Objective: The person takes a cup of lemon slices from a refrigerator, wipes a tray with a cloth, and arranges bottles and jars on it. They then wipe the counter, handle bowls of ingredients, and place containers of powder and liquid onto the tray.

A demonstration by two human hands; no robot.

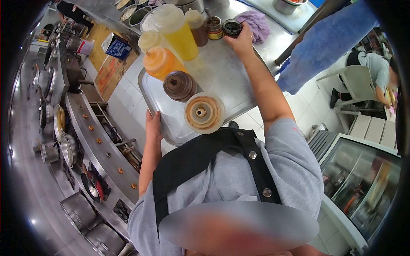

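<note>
My left hand point(154, 126) grips the left rim of a metal tray point(224, 77), thumb on top and the other fingers mostly hidden. At the tray's far right corner, my right hand point(241, 41) is closed around a small glass jar point(232, 28) with dark contents and a utensil handle sticking out. Left of it stands another small jar point(213, 28) with brown contents. Several squeeze bottles crowd the tray's left and near sides: a large yellow one point(177, 36), an orange one point(162, 63), a dark brown one point(180, 85) and a pale-capped one point(203, 112).
A purple cloth point(255, 26) lies on the metal counter beyond the tray. A blue towel point(329, 45) hangs at right. Along the left runs a stove point(100, 132) with pans and pots. A glass-topped cooler point(363, 183) stands at lower right. Another person point(376, 70) sits at far right.
</note>
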